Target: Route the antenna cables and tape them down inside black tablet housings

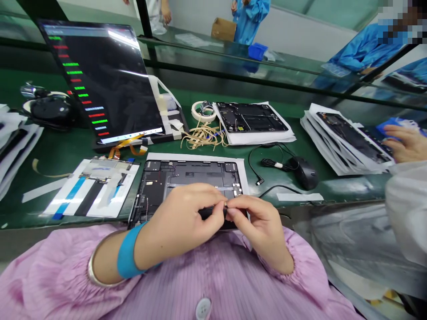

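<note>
A tablet housing [196, 171] with dark inner parts lies on white sheets at the table edge in front of me. Over its lower right part, both hands meet with their fingertips together. My left hand [183, 213], with a blue wristband [128, 251], is closed in a pinch. Something dark [207, 212] shows between its thumb and forefinger, but its kind is unclear. My right hand [260, 222] also pinches, its thumb and forefinger touching the left fingertips. Whatever small piece sits between the fingertips is mostly hidden.
Behind stand a tilted screen [106, 84], a tape roll [203, 111], tan strips [203, 134] and another housing [251, 118]. Left lies a board with ribbon cables [100, 173]. To the right are a mouse [304, 172], stacked housings [347, 133] and another person's hand [405, 142].
</note>
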Available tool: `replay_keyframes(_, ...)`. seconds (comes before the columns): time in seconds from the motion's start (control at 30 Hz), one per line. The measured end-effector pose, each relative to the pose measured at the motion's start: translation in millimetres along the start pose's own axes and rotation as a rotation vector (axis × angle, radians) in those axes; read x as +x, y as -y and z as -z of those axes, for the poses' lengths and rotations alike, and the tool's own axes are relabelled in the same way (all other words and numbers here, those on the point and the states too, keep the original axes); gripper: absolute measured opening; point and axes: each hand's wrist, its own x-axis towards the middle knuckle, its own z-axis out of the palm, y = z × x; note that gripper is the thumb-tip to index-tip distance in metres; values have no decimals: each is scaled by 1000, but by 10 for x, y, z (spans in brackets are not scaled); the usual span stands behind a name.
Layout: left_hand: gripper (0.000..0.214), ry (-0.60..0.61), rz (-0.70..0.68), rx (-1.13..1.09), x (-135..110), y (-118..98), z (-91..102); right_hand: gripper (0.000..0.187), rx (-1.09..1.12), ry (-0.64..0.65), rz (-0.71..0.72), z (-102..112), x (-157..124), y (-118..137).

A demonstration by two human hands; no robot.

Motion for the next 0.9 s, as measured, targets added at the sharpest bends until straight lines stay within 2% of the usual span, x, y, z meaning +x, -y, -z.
replay_keyframes(0.17, 18, 46, 13, 19, 4, 14, 35, 13, -26, 33, -14, -4, 21, 33)
replay_keyframes(0.4, 19, 171, 31, -22, 18, 25, 96, 13, -21, 63, -59, 4, 28, 67)
replay_keyframes(0.53, 21, 187, 20, 20, 31, 45, 100, 13, -31, 97, -58, 5, 34, 56)
replay_keyframes(0.7, 21, 186, 59, -1, 54, 60, 98, 13, -7, 80, -82, -2, 40, 34)
replay_keyframes(0.9, 21, 197, 15, 47, 34, 92, 71, 12, -18, 100, -63, -11, 34, 5)
